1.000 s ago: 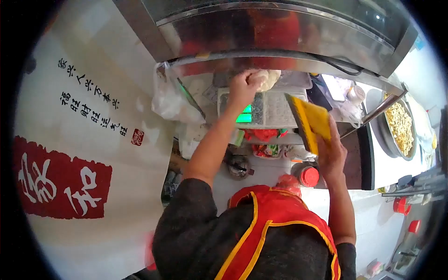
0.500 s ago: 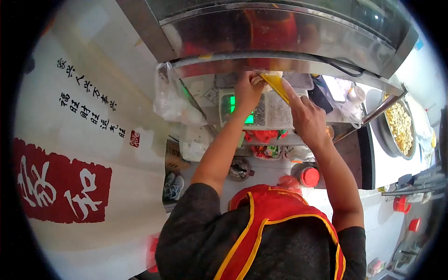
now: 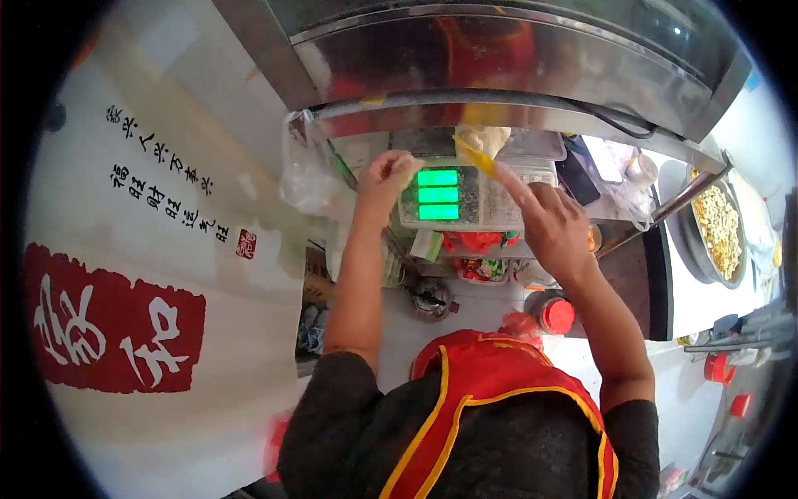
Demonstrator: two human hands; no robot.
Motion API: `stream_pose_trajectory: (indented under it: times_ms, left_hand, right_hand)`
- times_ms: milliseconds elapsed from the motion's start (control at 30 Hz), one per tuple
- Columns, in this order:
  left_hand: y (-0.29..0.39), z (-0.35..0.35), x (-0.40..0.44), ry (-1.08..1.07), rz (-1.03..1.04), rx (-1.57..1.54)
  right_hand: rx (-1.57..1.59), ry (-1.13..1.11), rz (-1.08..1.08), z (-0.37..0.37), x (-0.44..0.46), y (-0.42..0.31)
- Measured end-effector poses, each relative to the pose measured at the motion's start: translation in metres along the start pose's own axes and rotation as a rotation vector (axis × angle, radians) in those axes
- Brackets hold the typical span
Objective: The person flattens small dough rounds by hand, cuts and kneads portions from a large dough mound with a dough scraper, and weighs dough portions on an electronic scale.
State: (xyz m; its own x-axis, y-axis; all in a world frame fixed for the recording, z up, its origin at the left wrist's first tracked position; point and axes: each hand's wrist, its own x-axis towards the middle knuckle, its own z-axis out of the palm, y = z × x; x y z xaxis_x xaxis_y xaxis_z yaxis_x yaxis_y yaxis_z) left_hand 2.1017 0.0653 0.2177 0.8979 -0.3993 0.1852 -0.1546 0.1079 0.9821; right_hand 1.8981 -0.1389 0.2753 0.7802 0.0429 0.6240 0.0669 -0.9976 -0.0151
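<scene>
A digital scale (image 3: 499, 205) with three green-lit number rows stands on the shelf in front of me. On its weighing plate lies a pale lump of dough (image 3: 486, 140). My right hand (image 3: 555, 224) grips a yellow dough scraper (image 3: 476, 158), index finger stretched along it, its blade beside the dough. To the left of the lit display, my left hand (image 3: 387, 179) is raised with its fingers curled together. Whatever may be pinched in those fingers is too small to make out.
A steel cabinet (image 3: 499, 62) overhangs the scale. A phone (image 3: 577, 182) and a plastic bag (image 3: 628, 195) lie to the right, with a large pan of food (image 3: 716, 224) farther right. Another plastic bag (image 3: 307, 166) hangs at left. Below stands a red-lidded jar (image 3: 557, 316).
My left hand has moved left and down, away from the dough and scraper, uncovering the green display. The dough now rests on the plate; the scraper has shifted slightly left and down.
</scene>
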Motion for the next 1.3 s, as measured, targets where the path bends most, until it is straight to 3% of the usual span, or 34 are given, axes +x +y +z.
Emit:
stream_pose_trajectory:
  times_ms: [167,267,367,467,567,600,633,700,733,767,833,867,900,933,967,1000,1100,1300]
  left_hand:
    - [0.008,-0.004,0.041,0.015,0.019,0.296]
    - [-0.028,0.004,0.098,0.087,0.126,1.059]
    - [-0.054,0.009,0.119,-0.082,0.413,1.207]
    - [-0.039,0.031,0.11,-0.002,0.487,1.277]
    - [0.014,0.079,0.063,-0.21,0.359,0.824]
    - [0.005,0.102,0.058,-0.171,0.704,0.756]
    - [0.0,0.116,0.049,-0.049,0.881,0.929]
    - [0.012,0.134,0.063,-0.353,0.481,0.827]
    - [0.004,0.139,0.081,-0.426,0.261,0.946]
    - [-0.008,0.142,0.1,-0.489,0.293,1.018]
    - [-0.026,0.16,0.113,-0.574,0.438,1.062]
    - [-0.031,0.176,0.118,-0.594,0.505,1.064]
    - [-0.034,0.188,0.117,-0.6,0.566,1.068]
    - [-0.036,0.206,0.112,-0.602,0.606,1.064]
    - [-0.036,0.229,0.098,-0.608,0.646,1.049]
    - [-0.031,0.248,0.079,-0.607,0.666,1.014]
    - [-0.016,0.292,0.005,-0.619,0.665,0.855]
    - [-0.012,0.361,-0.205,-0.878,0.383,0.455]
  right_hand:
    - [0.145,0.099,0.151,-0.013,-0.037,0.005]
    - [0.161,0.064,0.268,-0.015,-0.075,0.015]
    - [0.183,0.069,0.409,-0.02,-0.116,0.024]
    - [0.212,0.057,0.635,-0.038,-0.156,0.029]
    - [0.247,0.079,0.836,-0.053,-0.193,0.025]
    - [0.248,0.104,0.883,-0.056,-0.204,0.024]
    - [0.239,0.136,0.939,-0.059,-0.213,0.023]
    - [0.104,0.18,0.89,-0.067,-0.229,0.019]
    - [0.183,0.14,1.033,-0.074,-0.241,0.015]
    - [0.13,0.101,1.134,-0.077,-0.253,0.01]
    - [0.094,0.18,1.104,-0.084,-0.283,0.001]
    - [0.094,0.081,1.24,-0.093,-0.289,-0.006]
    - [0.026,0.138,1.217,-0.1,-0.289,-0.014]
    - [0.172,0.22,1.339,-0.101,-0.301,-0.019]
    - [0.155,0.191,1.398,-0.12,-0.309,-0.027]
    - [-0.011,0.2,1.32,-0.127,-0.326,-0.031]
    - [-0.041,0.234,1.407,-0.157,-0.362,-0.043]
    - [-0.105,0.35,1.437,-0.213,-0.47,-0.082]
